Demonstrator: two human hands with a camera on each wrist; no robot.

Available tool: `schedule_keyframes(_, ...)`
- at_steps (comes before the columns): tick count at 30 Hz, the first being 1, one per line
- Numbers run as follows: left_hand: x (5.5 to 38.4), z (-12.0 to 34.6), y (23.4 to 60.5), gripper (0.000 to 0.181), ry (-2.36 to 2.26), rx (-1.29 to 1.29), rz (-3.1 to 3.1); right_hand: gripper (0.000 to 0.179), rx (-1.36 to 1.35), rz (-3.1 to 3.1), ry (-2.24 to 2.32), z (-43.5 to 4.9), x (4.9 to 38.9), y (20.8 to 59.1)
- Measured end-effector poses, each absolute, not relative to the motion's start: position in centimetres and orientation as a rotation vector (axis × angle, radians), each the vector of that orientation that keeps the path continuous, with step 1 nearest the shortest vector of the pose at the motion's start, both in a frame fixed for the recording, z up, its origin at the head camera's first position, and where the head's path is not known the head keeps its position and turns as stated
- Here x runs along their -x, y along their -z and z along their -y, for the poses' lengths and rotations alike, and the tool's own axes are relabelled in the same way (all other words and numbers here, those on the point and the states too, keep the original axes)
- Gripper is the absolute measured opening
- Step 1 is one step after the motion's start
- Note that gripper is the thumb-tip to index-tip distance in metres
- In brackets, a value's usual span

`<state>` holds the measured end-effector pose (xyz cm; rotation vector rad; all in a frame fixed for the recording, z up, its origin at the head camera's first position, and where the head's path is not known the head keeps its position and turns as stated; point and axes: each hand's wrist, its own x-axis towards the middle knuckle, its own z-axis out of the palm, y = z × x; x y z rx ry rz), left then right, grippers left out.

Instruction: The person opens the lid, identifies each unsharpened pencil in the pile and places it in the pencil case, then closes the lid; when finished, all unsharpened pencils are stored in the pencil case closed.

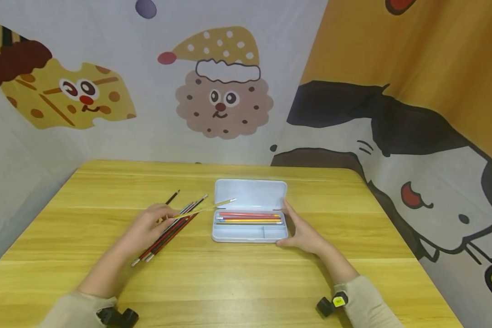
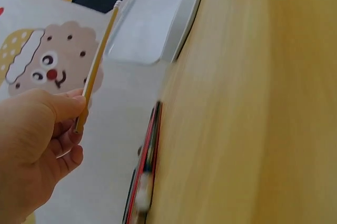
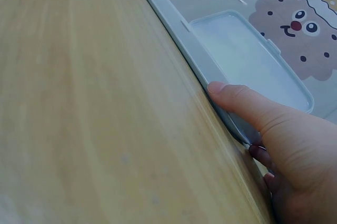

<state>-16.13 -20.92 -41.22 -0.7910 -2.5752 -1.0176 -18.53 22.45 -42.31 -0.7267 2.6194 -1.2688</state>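
A slim yellow pencil (image 1: 219,204) is pinched between the thumb and fingers of my left hand (image 1: 149,226), its white-tipped end pointing toward the case. In the left wrist view the same pencil (image 2: 100,56) slants upward, raised off the table. The pale pencil case (image 1: 238,233) lies with its lid (image 1: 250,193) swung back. Several pencils (image 1: 250,218), red, yellow and dark, lie side by side in its long rear compartment. My right hand (image 1: 307,234) grips the case's right end, thumb (image 3: 237,98) at the front edge and fingers along the side.
Beside my left hand lies a slanted pile of pencils (image 1: 164,244), mostly red and black. A dark pencil (image 1: 173,197) pokes out behind that hand. The case's front part has a divider (image 1: 264,232). A cartoon-printed curtain (image 1: 147,146) hangs behind the wooden table (image 1: 229,282).
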Motion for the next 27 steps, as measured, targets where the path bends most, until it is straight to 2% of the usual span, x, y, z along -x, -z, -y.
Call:
schedule_keyframes(17,19.2,14.5,41.9,0.015,1.01,0.996,2.544,0.119,0.738,-2.616,1.281,-22.5,18.6,42.4)
schedule_keyframes(27,20.2,12.0,42.6,0.017,1.003,1.008,2.618,0.119,0.741,-2.626,1.279,-22.4,18.5,42.3)
